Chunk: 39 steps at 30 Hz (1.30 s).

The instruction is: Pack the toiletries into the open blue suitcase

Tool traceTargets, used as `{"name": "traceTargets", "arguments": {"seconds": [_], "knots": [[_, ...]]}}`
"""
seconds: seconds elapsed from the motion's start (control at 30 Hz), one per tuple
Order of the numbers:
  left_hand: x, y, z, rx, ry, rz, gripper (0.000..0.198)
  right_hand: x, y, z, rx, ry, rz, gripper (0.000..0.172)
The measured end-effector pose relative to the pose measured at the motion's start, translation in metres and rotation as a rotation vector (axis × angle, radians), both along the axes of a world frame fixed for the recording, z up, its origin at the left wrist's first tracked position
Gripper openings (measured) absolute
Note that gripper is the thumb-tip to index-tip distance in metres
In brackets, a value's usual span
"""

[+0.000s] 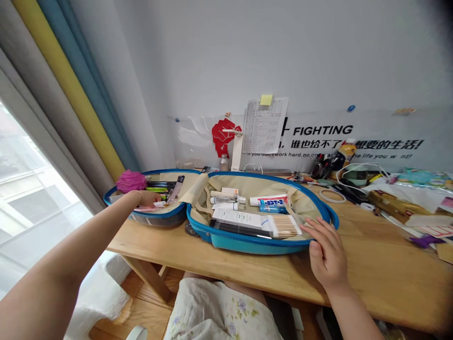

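Observation:
An open blue suitcase with beige lining lies on the desk, its two halves hinged side by side. My left hand (147,199) reaches into the left half (172,218), fingers closed and pointing down among small packages. What they hold is hidden. A purple bath puff (131,181) sits beside that wrist. Over the front right rim of the right half (258,244) rests my right hand (327,255), fingers spread and empty. Nearest to its fingertips is a pack of cotton swabs (285,225). Further in lie a toothpaste box (271,200), a blue bottle (273,208), a white box (236,217) and clear bottles (226,203).
The wooden desk (357,264) carries clutter on the right: a bracelet-like ring (332,196), cables, a gold pouch (392,206) and a yellow-labelled bottle (345,153). Behind the suitcase stands a white lamp (237,151). Curtains (71,94) hang at the left.

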<state>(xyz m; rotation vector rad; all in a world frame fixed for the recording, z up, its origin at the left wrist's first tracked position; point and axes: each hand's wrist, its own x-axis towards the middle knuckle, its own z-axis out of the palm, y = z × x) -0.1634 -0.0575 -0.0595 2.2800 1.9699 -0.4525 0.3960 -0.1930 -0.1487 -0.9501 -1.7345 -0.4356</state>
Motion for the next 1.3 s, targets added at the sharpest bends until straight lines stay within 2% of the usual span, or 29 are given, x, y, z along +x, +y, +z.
{"name": "traceTargets", "arguments": {"seconds": [0.17, 0.3, 0.4, 0.47, 0.5, 0.57, 0.67, 0.8, 1.0, 1.1, 1.2, 1.3], "knots": [[0.003, -0.008, 0.009, -0.014, 0.003, 0.057, 0.048, 0.0, -0.002, 0.0, -0.019, -0.013, -0.016, 0.032], [0.013, -0.01, 0.035, 0.108, -0.078, 0.066, 0.058, -0.001, -0.001, 0.0, -0.01, -0.001, -0.007, 0.032], [0.045, -0.004, 0.058, 0.241, -0.159, -0.004, 0.056, 0.0, -0.001, 0.0, -0.004, -0.003, -0.002, 0.032], [0.081, 0.005, 0.066, 0.305, -0.187, -0.101, 0.053, 0.0, 0.0, 0.0, -0.004, -0.012, -0.003, 0.033], [0.101, 0.011, 0.068, 0.325, -0.186, -0.199, 0.051, 0.0, 0.0, 0.0, -0.002, -0.017, -0.004, 0.032], [0.143, 0.024, 0.063, 0.297, -0.178, -0.305, 0.05, 0.0, -0.001, 0.001, 0.003, -0.024, -0.008, 0.032], [0.196, 0.046, 0.048, 0.228, -0.136, -0.375, 0.047, -0.001, -0.002, 0.002, 0.006, -0.029, -0.01, 0.032], [0.232, 0.068, 0.027, 0.147, -0.077, -0.396, 0.046, -0.001, -0.003, 0.001, -0.004, -0.031, -0.017, 0.033], [0.242, 0.079, 0.008, 0.029, -0.046, -0.383, 0.048, -0.001, -0.003, 0.001, -0.01, -0.026, -0.011, 0.033], [0.238, 0.077, 0.007, 0.031, -0.091, -0.366, 0.051, -0.001, -0.003, 0.002, -0.012, -0.03, -0.012, 0.033], [0.222, 0.076, 0.021, 0.131, -0.19, -0.331, 0.047, -0.001, -0.003, 0.002, -0.005, -0.031, -0.005, 0.033], [0.18, 0.073, 0.046, 0.282, -0.278, -0.239, 0.048, 0.001, -0.002, 0.002, 0.002, -0.035, 0.003, 0.033]]}}
